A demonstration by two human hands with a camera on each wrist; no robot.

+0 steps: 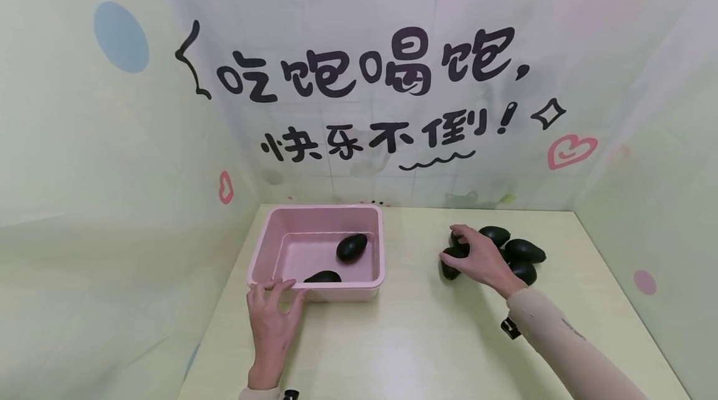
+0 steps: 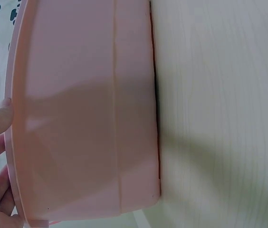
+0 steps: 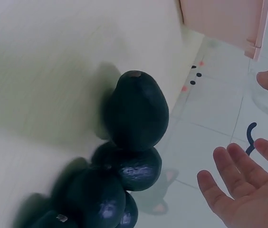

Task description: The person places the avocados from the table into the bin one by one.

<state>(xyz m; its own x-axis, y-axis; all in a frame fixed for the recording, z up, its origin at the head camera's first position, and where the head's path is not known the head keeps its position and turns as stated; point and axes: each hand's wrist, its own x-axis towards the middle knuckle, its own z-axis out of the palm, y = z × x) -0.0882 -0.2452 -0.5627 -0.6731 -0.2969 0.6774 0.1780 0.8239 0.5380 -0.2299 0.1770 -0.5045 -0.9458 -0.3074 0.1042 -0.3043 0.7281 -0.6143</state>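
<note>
"Pale table (image 1: 415, 344). Avocados (image 1: 351, 248)?"
"Black, glossy. Two inside one pink bin (image 1: 348, 295), at least five right of it."
"Grip?"
"Left hand (image 1: 272, 319) pinches bin's rim; right hand (image 1: 483, 258), fingers apart, over loose avocados."

We wear pale beige long sleeves, soft and slightly fuzzy in look. Our right sleeve (image 1: 572, 350) shows most of its length, narrowing toward a plain cuff at the wrist, with a short, dark greyish streak (image 1: 573, 328) along the forearm; whether it is a seam, a print or a strap, we cannot tell. Below that cuff juts a small, angular black wrist device (image 1: 510, 328), its details too small to read. Of our left sleeve (image 1: 259, 394) only the cuff's edge shows, matching in colour, beside another little black piece (image 1: 290, 394). Our fingers (image 3: 236, 175) are bare, slim, with rounded tips.
</note>
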